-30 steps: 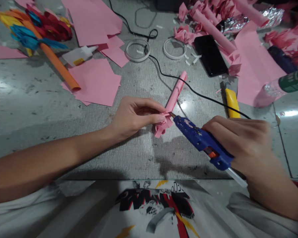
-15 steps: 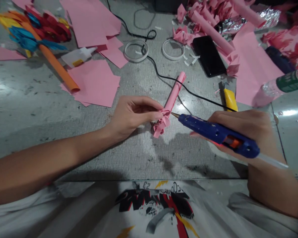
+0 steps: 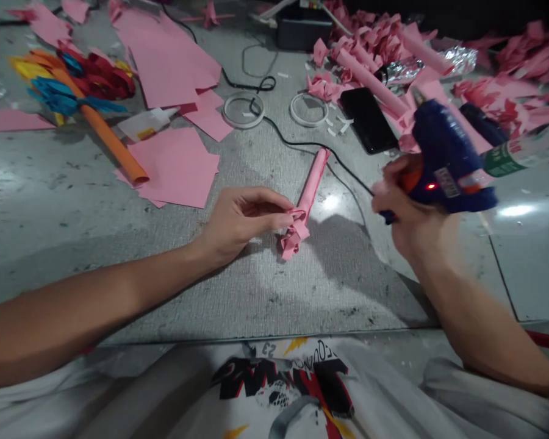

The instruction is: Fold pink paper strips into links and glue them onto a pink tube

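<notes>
My left hand pinches a paper strip near the lower end of a pink paper tube. Crumpled pink petals bunch around that lower end, which points toward me. The tube lies slanted on the grey table, its plain end pointing away. Raised at the right, my right hand grips the handle of a blue hot glue gun. Its nozzle points up and away, apart from the paper. A red light glows on its side, and a black cord trails across the table from it.
Pink paper sheets, a white glue bottle and an orange paper tube lie on the left. Two tape rings sit ahead. A black phone, pink paper flowers and a green-labelled bottle are on the right.
My right hand has lifted the glue gun away from the paper tube, up and to the right, and tilted its nozzle upward. My left hand stays at the tube.
</notes>
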`<state>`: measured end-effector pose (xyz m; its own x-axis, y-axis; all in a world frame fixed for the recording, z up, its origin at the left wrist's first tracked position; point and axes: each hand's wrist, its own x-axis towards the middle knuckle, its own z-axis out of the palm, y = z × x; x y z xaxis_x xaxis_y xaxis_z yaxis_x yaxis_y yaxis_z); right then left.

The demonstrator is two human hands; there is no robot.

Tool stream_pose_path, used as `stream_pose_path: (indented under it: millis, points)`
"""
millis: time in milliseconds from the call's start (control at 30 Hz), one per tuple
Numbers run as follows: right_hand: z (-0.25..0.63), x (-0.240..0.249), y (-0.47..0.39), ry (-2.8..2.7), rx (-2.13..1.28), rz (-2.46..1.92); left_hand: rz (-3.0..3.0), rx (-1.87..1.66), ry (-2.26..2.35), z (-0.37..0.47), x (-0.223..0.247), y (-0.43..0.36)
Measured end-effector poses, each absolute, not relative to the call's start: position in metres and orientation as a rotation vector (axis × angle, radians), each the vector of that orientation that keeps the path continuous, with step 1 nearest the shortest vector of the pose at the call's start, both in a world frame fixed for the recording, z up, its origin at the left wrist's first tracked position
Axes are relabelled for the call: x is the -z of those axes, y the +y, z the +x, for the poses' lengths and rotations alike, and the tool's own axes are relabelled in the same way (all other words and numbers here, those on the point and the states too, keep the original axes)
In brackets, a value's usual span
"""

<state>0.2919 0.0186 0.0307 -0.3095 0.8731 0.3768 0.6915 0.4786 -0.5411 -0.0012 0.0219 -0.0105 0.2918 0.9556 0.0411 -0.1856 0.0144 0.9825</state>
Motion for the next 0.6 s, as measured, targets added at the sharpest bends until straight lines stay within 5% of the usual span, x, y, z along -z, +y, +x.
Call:
stream_pose_path:
  millis: [233, 600]
  points:
    - [0.232, -0.024, 0.003, -1.643, -1.021, -1.15, 1.2, -1.036, 0.791, 0.0, 0.006, 0.022]
    - [0.224, -0.012, 0.004, -1.608, -1.179, -0.955, 1.282, -1.001, 0.841, 0.004, -0.005, 0.019]
